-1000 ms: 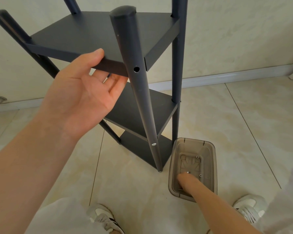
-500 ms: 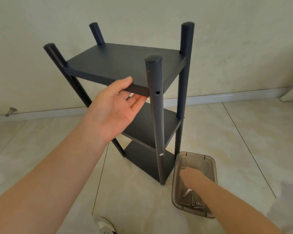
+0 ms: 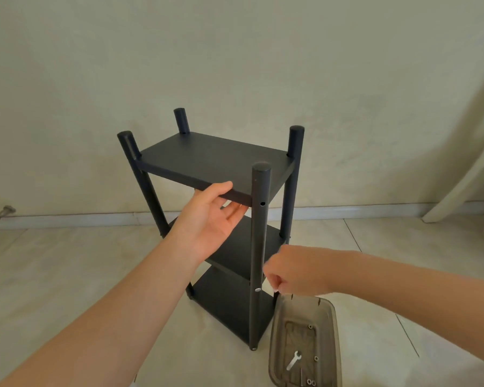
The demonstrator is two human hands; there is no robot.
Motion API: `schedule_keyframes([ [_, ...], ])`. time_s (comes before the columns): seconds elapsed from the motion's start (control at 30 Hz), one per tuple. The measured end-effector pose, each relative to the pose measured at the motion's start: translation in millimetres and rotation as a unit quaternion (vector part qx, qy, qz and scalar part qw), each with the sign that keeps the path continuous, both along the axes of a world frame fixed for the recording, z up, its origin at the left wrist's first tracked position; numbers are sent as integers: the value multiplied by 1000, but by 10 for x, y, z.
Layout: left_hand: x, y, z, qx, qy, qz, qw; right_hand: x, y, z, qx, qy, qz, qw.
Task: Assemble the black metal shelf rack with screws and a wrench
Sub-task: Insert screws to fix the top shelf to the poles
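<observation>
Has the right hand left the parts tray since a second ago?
Yes. The right hand has risen out of the tray and now sits above its rim, curled beside the rack's front post.

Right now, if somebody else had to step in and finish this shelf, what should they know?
Left hand grips the front edge of the top shelf, steadying the rack.
Right hand is curled beside the front post; whether it holds a screw is unclear.
Wrench and small hardware lie in the tray on the floor.
Done: three shelves on, lower screw in.
Left: the post's upper hole is empty; fit a screw, tighten.
</observation>
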State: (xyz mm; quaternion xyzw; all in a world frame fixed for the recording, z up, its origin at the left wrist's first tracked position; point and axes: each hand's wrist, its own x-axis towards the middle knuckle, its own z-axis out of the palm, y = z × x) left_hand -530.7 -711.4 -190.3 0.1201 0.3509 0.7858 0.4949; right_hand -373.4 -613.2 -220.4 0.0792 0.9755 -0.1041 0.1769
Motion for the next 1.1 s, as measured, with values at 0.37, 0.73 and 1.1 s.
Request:
schedule_keyframes([
  [0.37,-13,7,4,-13,46,5,999,359,-220,445,-124,463,-124,869],
  [0.73,-6,26,4,-14,32,19,999,381,-161,438,-109,524,-170,827],
  [1.1,9,38,1,-45,32,34,998,332,-198,465,-117,514,-183,830],
])
